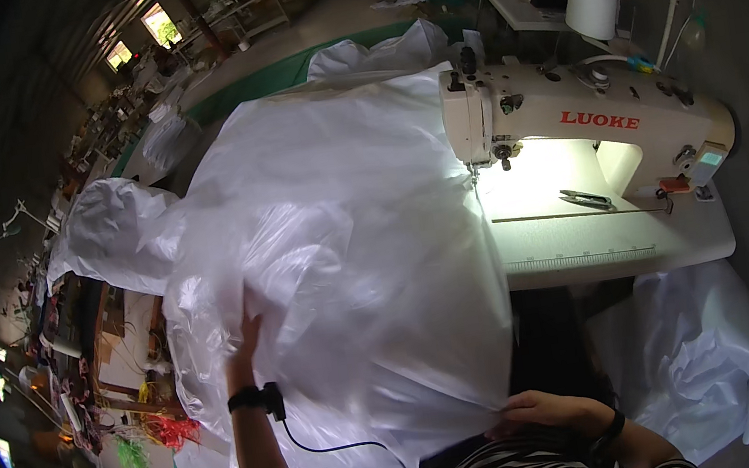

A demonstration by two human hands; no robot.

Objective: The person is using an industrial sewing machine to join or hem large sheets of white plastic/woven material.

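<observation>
A large white, translucent plastic sheet (400, 278) spreads over the sewing table and hangs down toward me. Its right edge runs beside the needle and presser foot of a white sewing machine (520, 108). With its fingers closed, my right hand (543, 408) pinches the sheet's near right corner in front of my body. Farther left, my left hand (245, 336) reaches onto the sheet. Its fingers are blurred and partly veiled by the plastic, so their grip does not show. A pair of thread snips (587, 199) lies on the lit machine bed.
More white plastic (699, 361) hangs in a heap below the machine at the right. A white thread cone (592, 7) stands behind the machine. Red strands (172, 430) and green strands (133, 459) lie at the left. Another worktable (524, 2) is at the back right.
</observation>
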